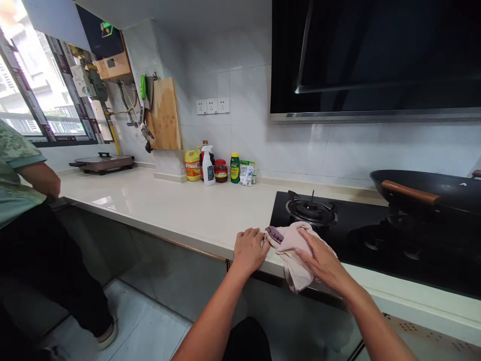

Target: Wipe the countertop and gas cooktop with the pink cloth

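A pale pink cloth (296, 245) with a dark purple patch at one corner lies bunched at the left front corner of the black gas hob (343, 240). Part of it hangs over the counter's front edge. My right hand (319, 258) is on the cloth, its fingers bent round the folds and pressing them down. Just left of the cloth, my left hand (251, 250) rests on the white countertop (210, 210) with its fingers lying on the surface. Its thumb side is close to the purple corner; whether they touch I cannot tell.
A burner (311, 209) sits behind the cloth. On the right stands a wok (447, 188) with a wooden handle. A spray bottle (208, 166), a yellow jug (193, 166) and jars line the wall. Another person (26, 170) stands at left near an electric pan (103, 163).
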{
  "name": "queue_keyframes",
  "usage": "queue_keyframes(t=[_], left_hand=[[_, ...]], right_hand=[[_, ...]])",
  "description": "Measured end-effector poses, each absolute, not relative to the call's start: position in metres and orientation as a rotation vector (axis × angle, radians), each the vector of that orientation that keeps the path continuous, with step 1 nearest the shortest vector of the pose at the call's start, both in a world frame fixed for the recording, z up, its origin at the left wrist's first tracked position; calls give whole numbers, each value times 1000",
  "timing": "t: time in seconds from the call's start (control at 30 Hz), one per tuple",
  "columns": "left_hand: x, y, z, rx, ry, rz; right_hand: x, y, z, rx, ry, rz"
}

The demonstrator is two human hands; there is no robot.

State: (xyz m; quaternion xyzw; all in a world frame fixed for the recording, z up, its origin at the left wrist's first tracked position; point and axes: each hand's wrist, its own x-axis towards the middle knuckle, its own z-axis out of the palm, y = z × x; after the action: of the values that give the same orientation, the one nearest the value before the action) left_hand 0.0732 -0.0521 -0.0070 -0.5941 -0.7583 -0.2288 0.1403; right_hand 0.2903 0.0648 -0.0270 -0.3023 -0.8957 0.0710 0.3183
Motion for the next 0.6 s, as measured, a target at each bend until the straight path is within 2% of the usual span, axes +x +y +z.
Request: queue_keyframes(t=[0.17, 0.33, 0.4, 0.47, 0.6], left_hand=[[70, -52, -7, -1724, -2238, -778], [62, -50, 5, -1534, -2308, -1367], [69, -45, 13, -1533, -2183, -1456], [86, -37, 19, -1696, -2043, -1356], [129, -19, 20, -2098, -1996, -863]], right_hand=[[325, 68, -23, -965, -2309, 29], [335, 66, -36, -974, -2395, -26], [334, 67, -40, -971, -2377, 10], [335, 69, -42, -976, -2348, 86], [338, 77, -43, -1001, -2243, 218]])
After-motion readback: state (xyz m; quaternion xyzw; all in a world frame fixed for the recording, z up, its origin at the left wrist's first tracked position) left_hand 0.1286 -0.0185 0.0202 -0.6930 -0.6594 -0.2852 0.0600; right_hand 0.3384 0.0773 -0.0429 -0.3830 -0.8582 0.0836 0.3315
